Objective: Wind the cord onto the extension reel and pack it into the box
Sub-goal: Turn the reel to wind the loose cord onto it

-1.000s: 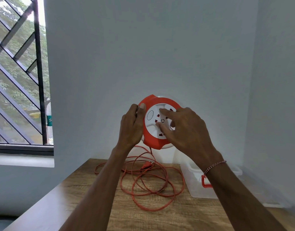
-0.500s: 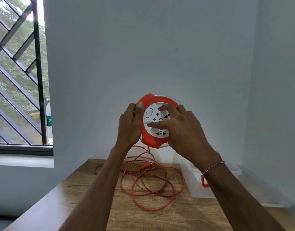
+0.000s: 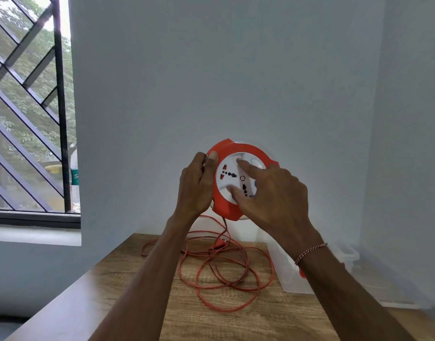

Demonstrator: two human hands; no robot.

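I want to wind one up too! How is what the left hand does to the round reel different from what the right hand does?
The left hand wraps around the orange rim of the reel, thumb on the front; the right hand lies over the white middle. The left hand's fingers curl behind the edge; the right hand's fingertips press spread out on the face. Both touch the reel, held up above the table.

Soft daylight enters from window [image 3: 32, 107] at left; outdoor patch near its top blown out. Wall [image 3: 236, 70] evenly lit, no hard shadows. Mild wide-angle bending at frame edges. Table [image 3: 211, 321] grain sharp; clear box [image 3: 295, 281] low-contrast, hazy.
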